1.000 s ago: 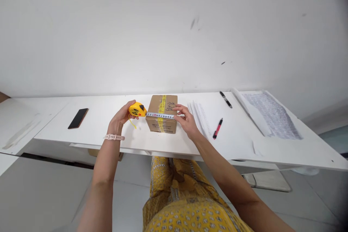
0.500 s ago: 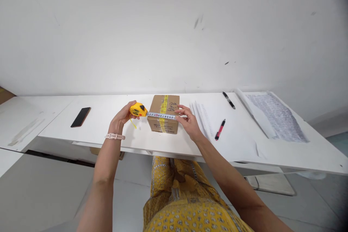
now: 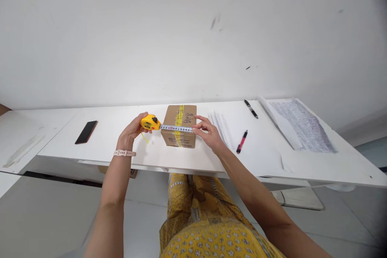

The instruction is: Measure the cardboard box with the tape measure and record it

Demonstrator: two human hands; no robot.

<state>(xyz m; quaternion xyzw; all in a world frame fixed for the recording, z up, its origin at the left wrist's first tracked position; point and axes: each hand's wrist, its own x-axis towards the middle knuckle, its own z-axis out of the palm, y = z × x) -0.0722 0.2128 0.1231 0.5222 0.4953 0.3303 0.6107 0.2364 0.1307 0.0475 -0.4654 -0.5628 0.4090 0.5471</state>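
My left hand is closed around the yellow case of a tape measure, just left of a cardboard box. The drawn-out blade runs across the box's top, close to its near edge. At the box's right edge, my right hand pinches the end of the blade between thumb and finger. Yellow printed tape and black handwriting mark the box top. A yellow wrist strap hangs from the tape measure's case.
The box stands on a narrow white table against a wall. A phone lies to the left. On the right are paper sheets, a red-and-black pen, a black pen and a printed or written sheet.
The whole view has shifted slightly, so everything sits a little further left. Both hands, the tape measure and the box keep the same arrangement.
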